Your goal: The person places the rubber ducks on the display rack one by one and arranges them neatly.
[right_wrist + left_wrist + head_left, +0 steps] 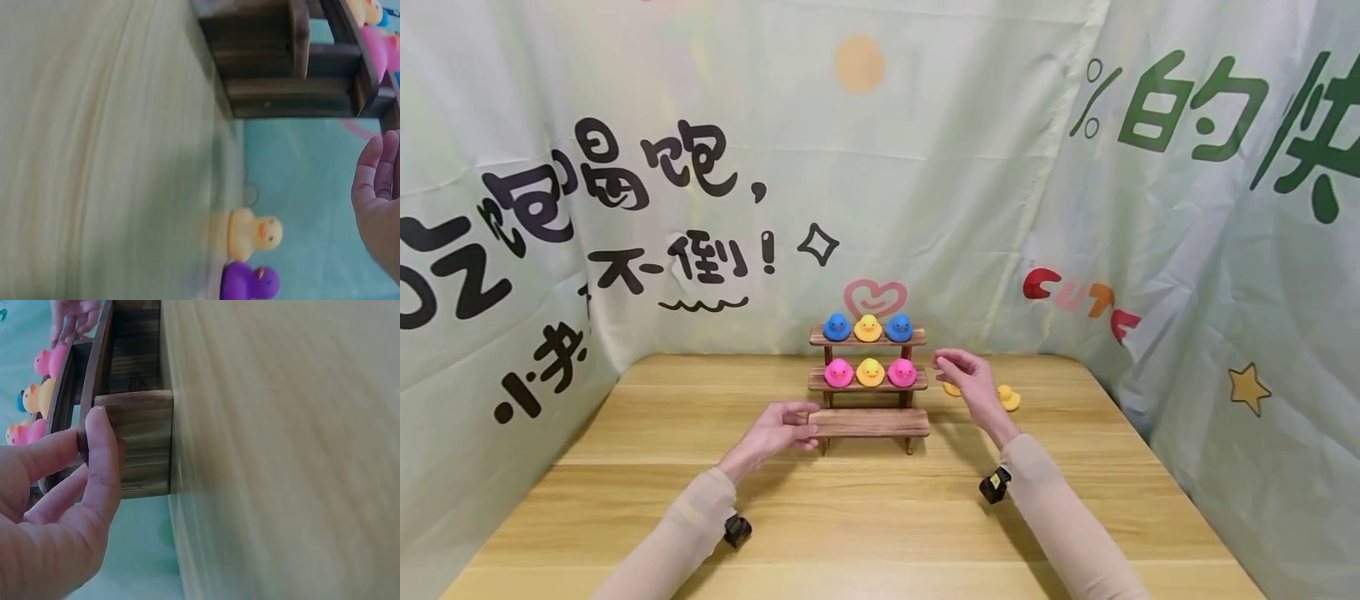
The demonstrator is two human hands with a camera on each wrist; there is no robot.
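Note:
A three-tier wooden stand [868, 422] sits on the table. My left hand [775, 433] pinches the left end of its lowest shelf [134, 403] between thumb and fingers. On the top shelf are a blue duck [837, 327], a yellow duck [868, 328] and another blue duck [898, 328]. The middle shelf bears a pink duck [838, 373], a yellow duck [870, 372] and a second pink duck [902, 373]. Just right of that shelf, my right hand [972, 382] hovers with loosely bent fingers, nothing visible in them.
Right of the stand, behind my right hand, a yellow duck [1009, 398] and a partly covered yellow one [952, 389] lie on the table [865, 517]. The right wrist view shows a purple duck [244, 282] beside a yellow one. Printed cloth [955, 208] hangs around the table.

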